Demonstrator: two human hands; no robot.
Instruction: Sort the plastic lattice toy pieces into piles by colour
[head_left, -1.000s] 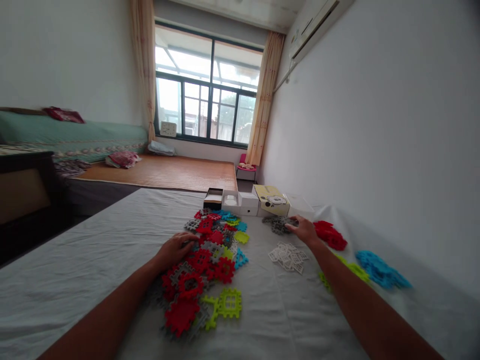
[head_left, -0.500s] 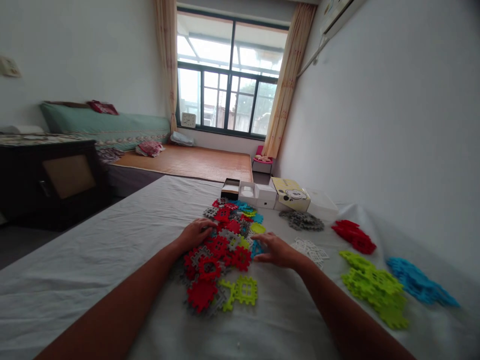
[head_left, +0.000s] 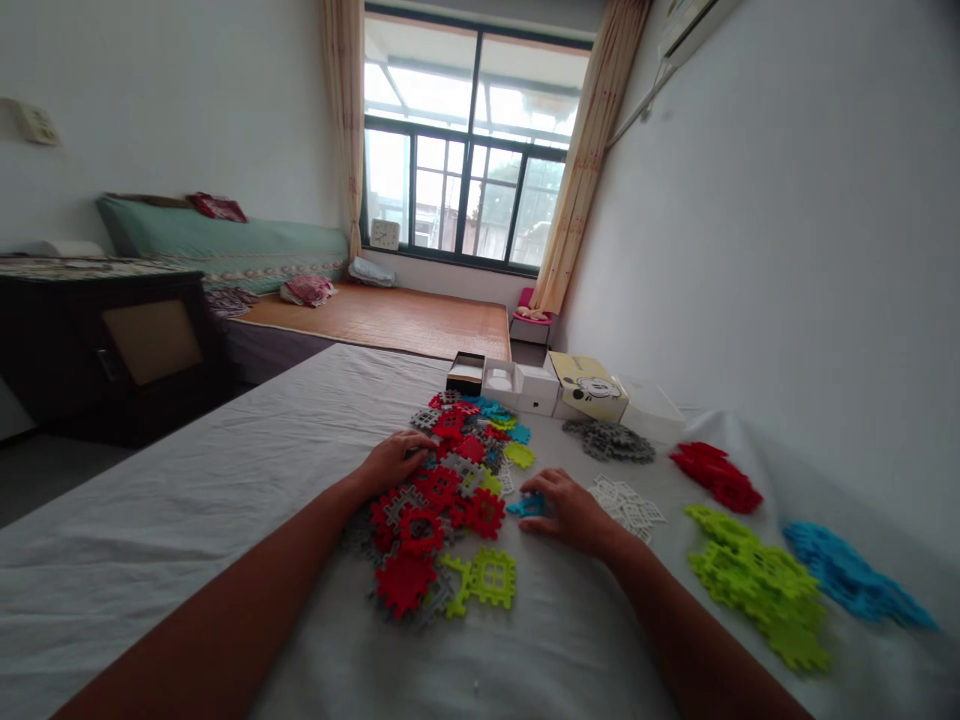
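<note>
A mixed heap of notched plastic building tiles (head_left: 439,487), red, grey, lime, blue and white, lies on the grey cloth. At its right edge my right hand (head_left: 564,510) pinches a blue building tile (head_left: 531,505) between thumb and fingers, just off the heap. My left hand (head_left: 394,463) rests at the heap's left side with its fingers curled down among the tiles; what they hold, if anything, is hidden. A lime window-shaped tile (head_left: 493,577) lies at the near end of the heap.
To the right lie sorted piles: grey tiles (head_left: 609,441), white tiles (head_left: 628,507), red tiles (head_left: 716,476), lime tiles (head_left: 757,580) and blue tiles (head_left: 855,570). Behind the heap stand a black-edged open box (head_left: 466,374), small white boxes and a yellow box (head_left: 590,387).
My right hand has closed on the blue tile and drawn it slightly right, away from the heap. My left hand has stayed almost in place. The view has shifted a little.
</note>
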